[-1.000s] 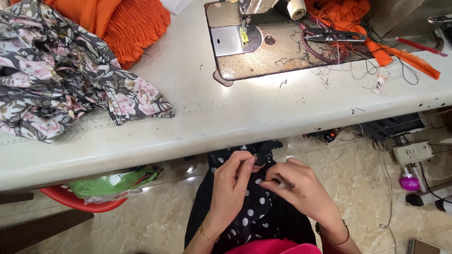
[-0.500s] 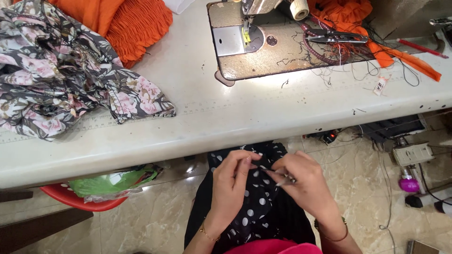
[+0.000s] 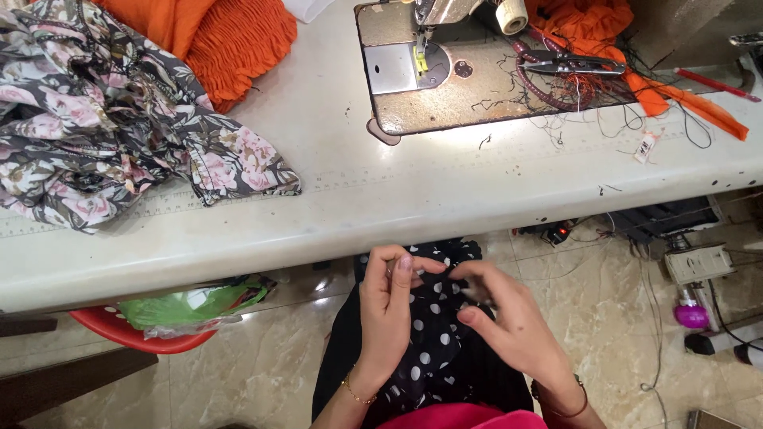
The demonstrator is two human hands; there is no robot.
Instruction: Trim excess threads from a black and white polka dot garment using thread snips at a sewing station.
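Observation:
Below the table's front edge, both my hands work on a black fabric with white polka dots lying in my lap. My left hand pinches the fabric's upper edge between thumb and fingers. My right hand is close beside it, fingers curled on the same edge; it looks blurred, and whether it holds a small tool I cannot tell. A thin bracelet circles each wrist.
A sewing machine bed sits on the white table with scissors and loose threads. Floral fabric and orange fabric lie at left. A red basin with a green bag stands under the table.
My hands have stayed in my lap over the dotted fabric; the fingers have shifted slightly along its edge, and the right hand has moved a little closer to the left.

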